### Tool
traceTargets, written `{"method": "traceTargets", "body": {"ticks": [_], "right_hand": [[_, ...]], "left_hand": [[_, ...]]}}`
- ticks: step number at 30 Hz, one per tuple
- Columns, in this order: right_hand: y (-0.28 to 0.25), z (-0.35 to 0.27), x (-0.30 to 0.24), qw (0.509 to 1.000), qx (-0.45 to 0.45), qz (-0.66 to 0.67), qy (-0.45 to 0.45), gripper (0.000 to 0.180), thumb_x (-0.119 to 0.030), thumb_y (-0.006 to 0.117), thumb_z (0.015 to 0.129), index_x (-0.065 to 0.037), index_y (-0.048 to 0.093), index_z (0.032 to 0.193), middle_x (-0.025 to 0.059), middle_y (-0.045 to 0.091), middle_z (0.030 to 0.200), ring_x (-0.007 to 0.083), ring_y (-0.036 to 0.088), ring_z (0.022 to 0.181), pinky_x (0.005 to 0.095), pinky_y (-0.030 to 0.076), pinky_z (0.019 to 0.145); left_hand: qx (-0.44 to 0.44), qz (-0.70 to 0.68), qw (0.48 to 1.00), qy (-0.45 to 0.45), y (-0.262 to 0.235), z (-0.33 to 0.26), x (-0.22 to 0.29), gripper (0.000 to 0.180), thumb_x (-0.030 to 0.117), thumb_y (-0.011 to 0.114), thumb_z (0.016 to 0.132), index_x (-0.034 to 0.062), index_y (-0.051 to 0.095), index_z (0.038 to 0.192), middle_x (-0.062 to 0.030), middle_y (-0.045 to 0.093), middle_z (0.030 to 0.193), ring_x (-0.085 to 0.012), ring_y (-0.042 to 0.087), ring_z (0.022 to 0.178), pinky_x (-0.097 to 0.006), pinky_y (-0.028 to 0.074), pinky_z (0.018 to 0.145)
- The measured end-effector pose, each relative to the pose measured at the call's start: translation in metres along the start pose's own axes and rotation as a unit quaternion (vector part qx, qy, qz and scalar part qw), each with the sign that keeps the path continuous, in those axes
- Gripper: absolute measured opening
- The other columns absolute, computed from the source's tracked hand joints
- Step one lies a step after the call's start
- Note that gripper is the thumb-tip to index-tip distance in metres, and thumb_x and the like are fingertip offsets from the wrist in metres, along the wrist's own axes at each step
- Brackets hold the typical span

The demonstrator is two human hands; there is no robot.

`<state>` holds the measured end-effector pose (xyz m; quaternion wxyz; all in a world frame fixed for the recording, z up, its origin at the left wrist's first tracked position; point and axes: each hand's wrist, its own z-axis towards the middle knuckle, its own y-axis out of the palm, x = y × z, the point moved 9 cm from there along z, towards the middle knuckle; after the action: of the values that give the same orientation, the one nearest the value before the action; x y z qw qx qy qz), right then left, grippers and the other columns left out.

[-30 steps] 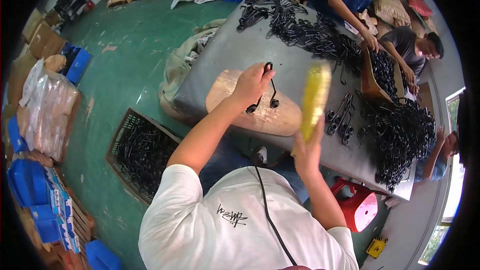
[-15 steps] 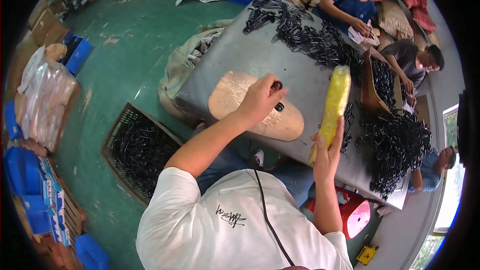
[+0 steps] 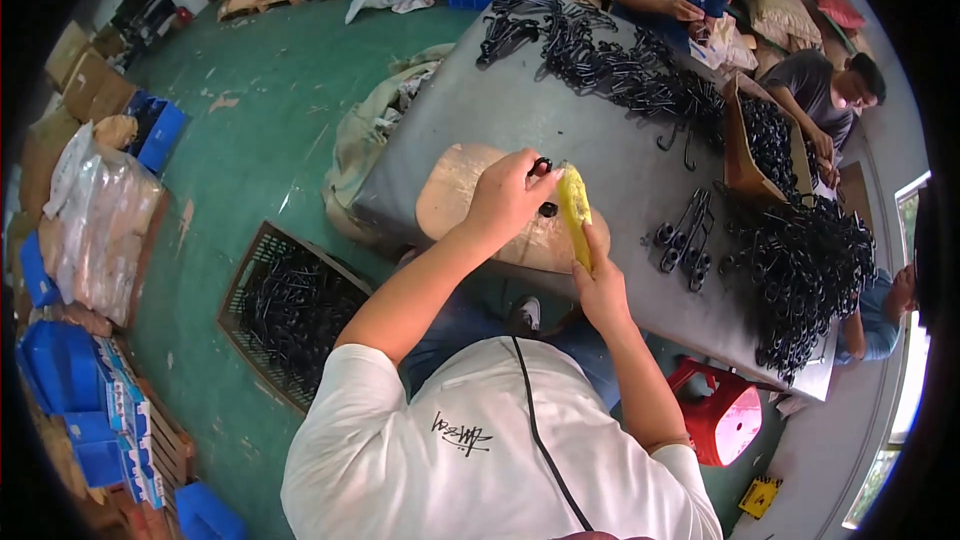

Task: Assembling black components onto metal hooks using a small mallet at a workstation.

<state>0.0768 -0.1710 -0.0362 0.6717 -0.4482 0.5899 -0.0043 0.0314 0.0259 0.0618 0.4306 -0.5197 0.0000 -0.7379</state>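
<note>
My left hand [image 3: 500, 202], over a worn tan board [image 3: 448, 182] at the table's near edge, is closed on a small black ringed piece [image 3: 540, 167]. Another dark ring [image 3: 548, 209] shows just below those fingers; whether it is part of the same piece I cannot tell. My right hand [image 3: 602, 290] grips the lower end of a long yellow bar [image 3: 574, 202] in shiny clear wrap. The bar stands tilted, its upper end close beside my left fingertips. To the right, several black hooks with ringed ends [image 3: 688, 240] lie on the grey table [image 3: 630, 180].
Heaps of black hooks [image 3: 800, 280] cover the table's right side and far edge, around a full cardboard box [image 3: 745, 155]. A crate of black parts [image 3: 290, 320] stands on the floor at left, a red stool [image 3: 725, 415] at right. Several co-workers sit along the table's far side.
My right hand has brought the yellow bar leftward, from beside the board to next to my left hand. The hooks at right are now uncovered. My left hand keeps its grip over the board.
</note>
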Motion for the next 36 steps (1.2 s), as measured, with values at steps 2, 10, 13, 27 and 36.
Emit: {"method": "traceTargets", "body": {"ticks": [2,10,13,27,36], "right_hand": [[-0.004,-0.005,0.002,0.997,0.021,-0.065,-0.041,0.067,-0.009,0.059,0.089,-0.023,0.039,0.151,0.0242,0.062,0.114,0.0433,0.062,0.1,0.0466,0.05,0.086],[-0.01,-0.022,-0.002,0.945,0.121,-0.229,-0.199,0.042,-0.014,0.069,0.085,-0.012,0.062,0.126,0.0151,0.057,0.118,0.0343,0.055,0.109,0.0453,0.044,0.094],[-0.042,-0.024,0.026,0.95,0.227,-0.135,-0.164,0.036,-0.015,0.068,0.086,-0.011,0.065,0.122,0.0153,0.058,0.119,0.0343,0.055,0.109,0.0447,0.044,0.095],[-0.176,0.024,0.147,0.869,0.35,-0.318,0.148,0.07,-0.045,0.074,0.078,-0.006,0.055,0.132,0.0134,0.058,0.112,0.0335,0.054,0.112,0.0462,0.044,0.091],[-0.185,0.025,0.136,0.859,0.439,-0.244,0.101,0.064,-0.031,0.075,0.074,-0.003,0.055,0.129,0.0157,0.057,0.108,0.0351,0.055,0.107,0.0462,0.046,0.09]], "left_hand": [[0.012,0.01,1.0,0.015,-0.003,0.003,0.004,0.022,0.02,0.067,0.093,-0.0006,0.059,0.091,-0.0144,0.062,0.078,-0.0265,0.062,0.067,-0.037,0.049,0.061],[0.116,-0.202,0.968,-0.088,-0.01,0.079,-0.032,0.032,0.027,0.045,0.106,-0.0022,0.06,0.108,-0.011,0.068,0.093,-0.0156,0.063,0.067,-0.031,0.051,0.066],[0.06,-0.272,0.957,-0.086,0.039,0.112,-0.059,0.037,0.03,0.045,0.106,-0.0028,0.06,0.115,-0.0111,0.069,0.098,-0.0144,0.065,0.066,-0.029,0.051,0.066],[0.024,-0.01,0.99,-0.139,0.089,0.077,-0.153,0.065,0.024,0.063,0.091,0.0005,0.038,0.147,-0.0228,0.049,0.138,-0.0336,0.05,0.125,-0.041,0.039,0.107],[-0.114,-0.09,0.989,-0.015,0.118,0.01,-0.005,0.058,0.013,0.064,0.091,0.0017,0.041,0.144,-0.0164,0.053,0.127,-0.0269,0.054,0.115,-0.038,0.044,0.099]]}}
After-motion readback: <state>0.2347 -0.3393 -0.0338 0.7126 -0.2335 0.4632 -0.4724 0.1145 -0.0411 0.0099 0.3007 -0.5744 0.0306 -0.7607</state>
